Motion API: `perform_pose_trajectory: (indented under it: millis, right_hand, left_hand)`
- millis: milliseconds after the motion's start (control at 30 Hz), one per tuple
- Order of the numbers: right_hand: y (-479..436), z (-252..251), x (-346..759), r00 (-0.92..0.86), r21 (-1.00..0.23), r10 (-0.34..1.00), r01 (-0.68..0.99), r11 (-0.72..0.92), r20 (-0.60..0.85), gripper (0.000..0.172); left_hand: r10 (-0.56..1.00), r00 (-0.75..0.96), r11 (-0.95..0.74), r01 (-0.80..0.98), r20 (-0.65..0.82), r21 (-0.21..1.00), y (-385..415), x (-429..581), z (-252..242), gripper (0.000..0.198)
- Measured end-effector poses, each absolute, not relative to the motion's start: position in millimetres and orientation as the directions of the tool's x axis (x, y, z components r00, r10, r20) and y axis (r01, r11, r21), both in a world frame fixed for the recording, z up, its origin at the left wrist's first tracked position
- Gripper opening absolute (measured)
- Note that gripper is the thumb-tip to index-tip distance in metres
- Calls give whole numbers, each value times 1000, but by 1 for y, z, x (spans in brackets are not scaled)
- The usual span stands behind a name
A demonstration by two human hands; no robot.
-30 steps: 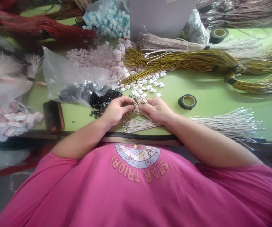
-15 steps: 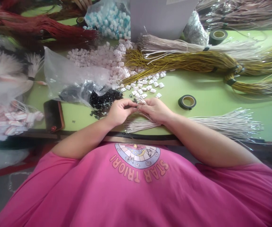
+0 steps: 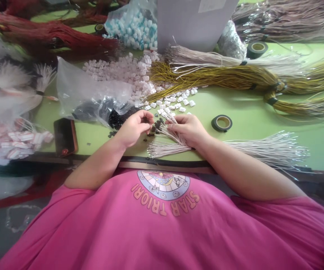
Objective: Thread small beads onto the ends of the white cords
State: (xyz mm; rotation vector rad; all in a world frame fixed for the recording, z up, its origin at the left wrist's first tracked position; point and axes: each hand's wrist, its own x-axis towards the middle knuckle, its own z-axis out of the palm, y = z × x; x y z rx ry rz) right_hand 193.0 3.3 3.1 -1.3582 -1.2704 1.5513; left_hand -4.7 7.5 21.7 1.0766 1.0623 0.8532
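My right hand [image 3: 188, 129] is closed around a small bunch of white wires [image 3: 173, 135], whose ends fan out to the left of the fingers. To the left, apart from the wires, my left hand [image 3: 135, 127] has its thumb and index finger curled together; anything between the tips is too small to make out. Small black plastic pieces [image 3: 158, 124] lie between the two hands, and a larger heap of them [image 3: 118, 117] sits behind my left hand. Under my right wrist lies a long bundle of white wires [image 3: 263, 146].
White connector housings [image 3: 117, 73] are heaped behind the hands, beside a clear plastic bag [image 3: 77, 84]. Yellow wires [image 3: 224, 75] stretch across the back right. A black tape roll [image 3: 221, 123] lies right of my hands, a phone [image 3: 65, 135] to the left. A grey box [image 3: 192, 26] stands behind.
My left hand has drawn back to the left, away from the wire ends it was touching. My right hand keeps its hold on the white wires almost in place.
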Motion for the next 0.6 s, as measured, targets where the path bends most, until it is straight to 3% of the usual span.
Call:
perform_pose_trajectory:
  millis: [67,200,433,600]
  right_hand:
    - [3,3,193,-205,-957,935,74,-279,-289,21]
    - [2,3,193,-209,-958,935,65,-279,-286,14]
    - [1,4,191,-274,-951,911,54,-305,-308,12]
    - [0,8,189,-295,-965,919,45,-259,-260,17]
  left_hand:
    - [892,338,366,-154,-299,918,7,-3,24,18]
    - [832,402,478,-171,-382,862,6,1,23,8]
    - [819,405,514,-202,-406,834,6,2,18,18]
    - [805,417,540,-224,-421,811,7,1,20,13]
